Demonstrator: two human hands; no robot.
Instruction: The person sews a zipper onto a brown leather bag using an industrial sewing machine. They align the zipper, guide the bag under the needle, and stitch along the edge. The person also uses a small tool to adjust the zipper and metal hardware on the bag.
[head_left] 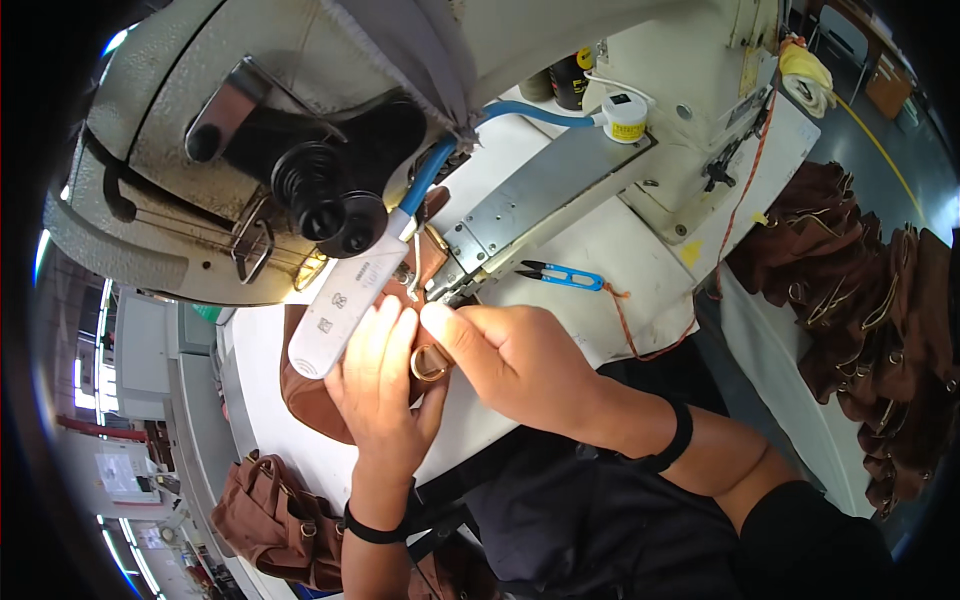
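Note:
My left hand (383, 385) lies flat on a brown leather piece (305, 400) at the sewing machine (300, 120), fingers pressed near the needle area (425, 290). My right hand (510, 360) pinches the same leather beside a brass ring (430, 363) fixed to it. Both hands meet just in front of the presser foot. A white lamp bar (345, 305) on a blue hose hangs over the work and hides part of it.
Blue thread snips (562, 275) lie on the white table (620, 250) to the right of the needle. A heap of brown leather bags (870, 320) sits at the right, another brown bag (275, 515) at the lower left. A thread cone (570, 80) stands behind the machine.

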